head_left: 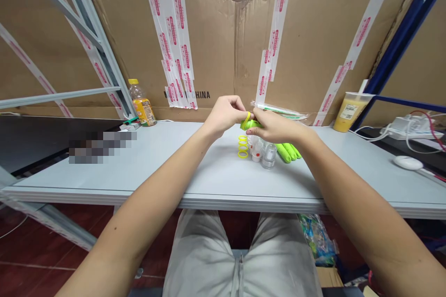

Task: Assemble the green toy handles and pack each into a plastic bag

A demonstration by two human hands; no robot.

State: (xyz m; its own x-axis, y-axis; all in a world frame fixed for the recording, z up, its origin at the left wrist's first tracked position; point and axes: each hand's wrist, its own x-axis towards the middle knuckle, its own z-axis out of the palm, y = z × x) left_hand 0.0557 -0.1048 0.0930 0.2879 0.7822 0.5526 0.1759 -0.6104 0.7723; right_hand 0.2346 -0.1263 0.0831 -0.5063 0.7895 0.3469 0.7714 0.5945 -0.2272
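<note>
My right hand [273, 126] is closed around a bright green piece [250, 125] above the table, and its fingers hide much of that piece. Beside it, my left hand [227, 112] pinches a yellow ring [246, 119] at the left end of the green piece. Whether the ring goes fully around that end I cannot tell. Below the hands, several yellow rings [243, 153] lie in a row on the table. Right of them stand small whitish containers with red dots [257, 153] and a clear jar [269, 157]. Several long green pieces [287, 153] lie under my right wrist.
On the white table [209, 171] stand a juice bottle [143, 110] at the back left and a cup of yellow drink [349, 112] at the back right. A clear plastic bag [284, 111] lies behind my hands. Cardboard [216, 46] walls the back. A white mouse [407, 163] lies far right.
</note>
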